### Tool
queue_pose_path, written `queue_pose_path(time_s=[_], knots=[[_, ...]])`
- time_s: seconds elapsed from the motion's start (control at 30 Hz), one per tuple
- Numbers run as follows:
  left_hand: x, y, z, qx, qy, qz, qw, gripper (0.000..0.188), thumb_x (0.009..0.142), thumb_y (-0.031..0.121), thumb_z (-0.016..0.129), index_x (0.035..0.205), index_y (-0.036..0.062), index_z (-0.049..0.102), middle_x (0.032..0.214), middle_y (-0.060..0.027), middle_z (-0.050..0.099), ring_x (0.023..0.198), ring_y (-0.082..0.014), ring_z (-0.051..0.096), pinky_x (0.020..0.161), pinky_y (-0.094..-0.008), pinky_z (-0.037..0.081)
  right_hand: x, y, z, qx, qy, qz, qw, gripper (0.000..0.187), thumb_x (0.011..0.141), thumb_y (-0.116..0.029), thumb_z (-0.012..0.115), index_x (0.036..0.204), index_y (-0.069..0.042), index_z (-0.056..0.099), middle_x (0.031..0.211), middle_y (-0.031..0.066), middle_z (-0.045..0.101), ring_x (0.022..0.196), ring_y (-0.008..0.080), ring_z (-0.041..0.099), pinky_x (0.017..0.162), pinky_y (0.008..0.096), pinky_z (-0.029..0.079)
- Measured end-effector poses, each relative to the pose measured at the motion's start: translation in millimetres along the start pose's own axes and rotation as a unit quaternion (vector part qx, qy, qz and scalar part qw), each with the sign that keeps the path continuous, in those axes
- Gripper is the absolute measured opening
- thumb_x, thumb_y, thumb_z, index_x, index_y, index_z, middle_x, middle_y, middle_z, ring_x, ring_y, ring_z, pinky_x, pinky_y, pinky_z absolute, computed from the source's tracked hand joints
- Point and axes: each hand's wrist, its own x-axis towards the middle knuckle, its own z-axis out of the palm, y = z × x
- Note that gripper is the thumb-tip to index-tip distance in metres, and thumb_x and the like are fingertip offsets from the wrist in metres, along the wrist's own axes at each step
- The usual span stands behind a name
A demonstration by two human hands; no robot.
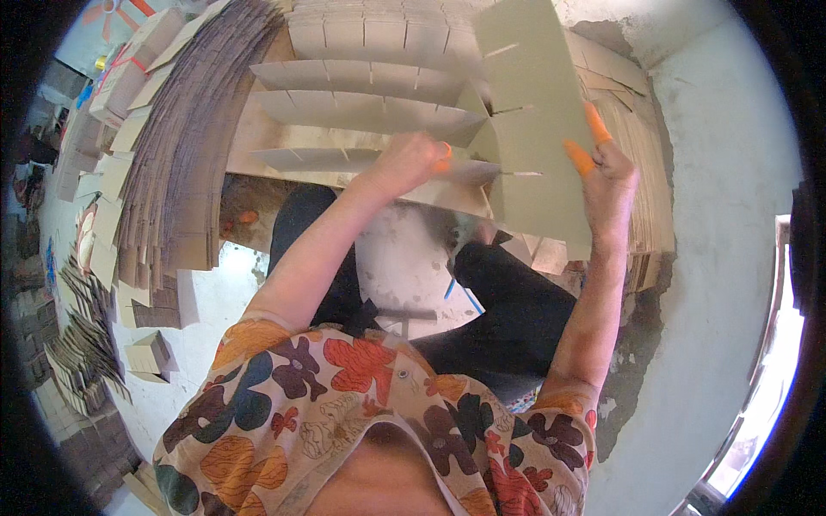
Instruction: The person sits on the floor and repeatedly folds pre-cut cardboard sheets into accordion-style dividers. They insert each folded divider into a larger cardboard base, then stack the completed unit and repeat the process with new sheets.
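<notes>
My right hand (609, 168), with orange finger covers on the thumb and a finger, grips the right edge of a long grey-brown cardboard divider strip (538, 138). Slots are cut into this strip's left edge, and it stands at an angle above the right ends of other strips. My left hand (417, 159) is closed at the top edge of the nearest crosswise divider strip (314, 160); an orange cover shows on one finger, and the fingertips are partly hidden. Two more slotted strips, a middle one (344, 110) and a farther one (353, 77), stand upright in parallel behind it.
Tall stacks of cardboard sheets (185, 138) rise on the left. More flat cardboard (645, 172) leans against the right wall (723, 146). Slotted strips (379, 34) lie at the back. Below are my bent legs (516, 301) and a small folded cardboard piece (148, 354) on the floor.
</notes>
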Motion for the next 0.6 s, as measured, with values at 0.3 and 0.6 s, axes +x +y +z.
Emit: queue_pose_path(time_s=[0.3,0.6], knots=[[-28.9,-22.9,-34.7,0.002,0.055,-0.021,0.998,0.021,0.075,0.020,0.070,0.089,0.0058,0.064,0.078,-0.0140,0.064,0.077,-0.0333,0.061,0.065,-0.0430,0.049,5.5,-26.3,52.7,0.020,-0.025,-0.107,0.994,0.034,0.074,-0.005,0.074,0.105,0.001,0.063,0.075,0.0147,0.064,0.054,0.0083,0.038,0.050,0.0258,0.040],[-26.7,-41.4,-20.6,0.013,0.055,-0.029,0.998,0.011,0.075,0.016,0.068,0.079,0.0074,0.062,0.071,-0.0145,0.061,0.069,-0.0339,0.060,0.059,-0.0444,0.047,25.2,-39.7,64.6,-0.009,-0.040,-0.121,0.992,0.045,0.072,0.001,0.070,0.116,0.000,0.059,0.081,0.0262,0.061,0.072,0.0380,0.063,0.062,0.0393,0.049]])
